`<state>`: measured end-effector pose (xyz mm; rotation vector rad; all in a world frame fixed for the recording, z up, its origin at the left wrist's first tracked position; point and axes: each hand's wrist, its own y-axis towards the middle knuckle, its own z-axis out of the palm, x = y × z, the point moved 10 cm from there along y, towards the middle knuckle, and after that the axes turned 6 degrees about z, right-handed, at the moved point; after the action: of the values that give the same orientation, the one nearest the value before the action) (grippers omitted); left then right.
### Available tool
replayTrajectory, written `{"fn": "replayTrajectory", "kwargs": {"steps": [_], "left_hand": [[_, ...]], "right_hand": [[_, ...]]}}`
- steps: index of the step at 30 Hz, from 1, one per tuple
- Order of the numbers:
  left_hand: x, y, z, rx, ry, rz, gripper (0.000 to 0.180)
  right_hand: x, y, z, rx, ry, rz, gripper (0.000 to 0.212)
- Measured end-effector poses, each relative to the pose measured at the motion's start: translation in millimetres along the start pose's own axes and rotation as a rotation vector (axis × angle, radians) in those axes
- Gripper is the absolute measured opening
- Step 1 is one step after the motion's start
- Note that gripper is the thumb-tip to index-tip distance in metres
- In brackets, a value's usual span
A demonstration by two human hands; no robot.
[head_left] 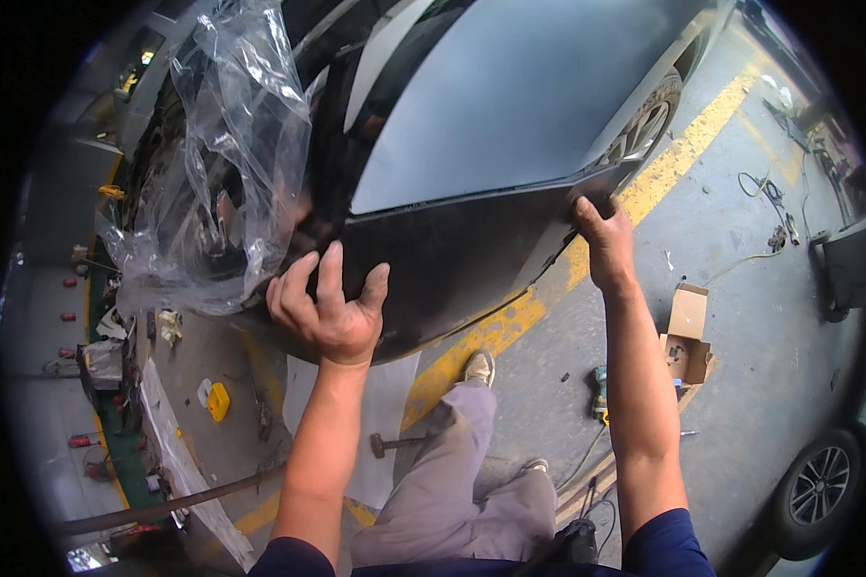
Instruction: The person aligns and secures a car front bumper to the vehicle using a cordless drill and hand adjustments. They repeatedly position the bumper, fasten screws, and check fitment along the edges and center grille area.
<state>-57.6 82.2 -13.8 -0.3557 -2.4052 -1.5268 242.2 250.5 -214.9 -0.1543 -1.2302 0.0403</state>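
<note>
A black car body panel (452, 264) fills the upper middle, with a smooth grey-blue surface (500, 106) above it; I cannot tell whether the panel is a door. My right hand (606, 236) grips the panel's right corner, thumb on the near face and the other fingers mostly hidden behind the edge. My left hand (327, 313) lies at the panel's left part, its fingers spread and pointing up; I cannot tell how firmly it touches. Crumpled clear plastic sheeting (241, 144) hangs over the car just left of that hand.
A car wheel (645, 125) shows beyond the panel. On the floor lie an open cardboard box (686, 337), a green power tool (599, 389), a hammer (394, 444) and a yellow object (218, 402). A loose wheel (818, 492) stands at right; a brown bar (173, 502) crosses the lower left.
</note>
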Motion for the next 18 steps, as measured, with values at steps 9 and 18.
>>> {"fn": "replayTrajectory", "kwargs": {"steps": [9,18], "left_hand": [[0,5,3,-0.018,-0.088,0.025,0.058],[5,3,-4,0.042,-0.214,-0.028,0.058]], "right_hand": [[18,-19,0,-0.018,0.006,-0.099,0.059],[140,-94,29,-0.491,-0.918,-0.747,0.058]]}}
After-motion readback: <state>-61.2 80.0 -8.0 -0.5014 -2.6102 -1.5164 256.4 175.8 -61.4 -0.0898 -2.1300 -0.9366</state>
